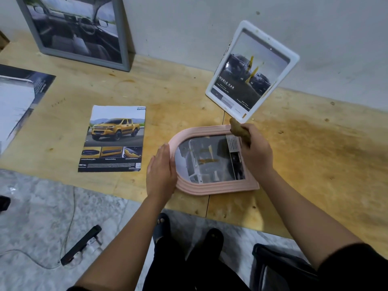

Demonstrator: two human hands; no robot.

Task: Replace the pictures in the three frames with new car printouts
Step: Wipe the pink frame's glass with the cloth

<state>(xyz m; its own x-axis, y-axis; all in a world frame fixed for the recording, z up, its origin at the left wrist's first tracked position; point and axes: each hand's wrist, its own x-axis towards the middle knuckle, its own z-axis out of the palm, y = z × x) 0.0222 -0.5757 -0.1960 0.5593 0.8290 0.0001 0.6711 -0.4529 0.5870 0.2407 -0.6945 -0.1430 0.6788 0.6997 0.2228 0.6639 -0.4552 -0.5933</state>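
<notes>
Your hands bracket the pink frame [210,191], flat on the plywood board [315,164]: left hand [161,171] straight-fingered against its arched end, right hand [252,152] curled on the far corner of its straight end (long axis runs hand to hand). The truck printout [113,139] lies just beyond your left hand.

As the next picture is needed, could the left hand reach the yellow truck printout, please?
Probably yes: the left hand rests open against the pink frame, holding nothing, and the yellow truck printout lies flat on the plywood beside it, with nothing between them.
</notes>
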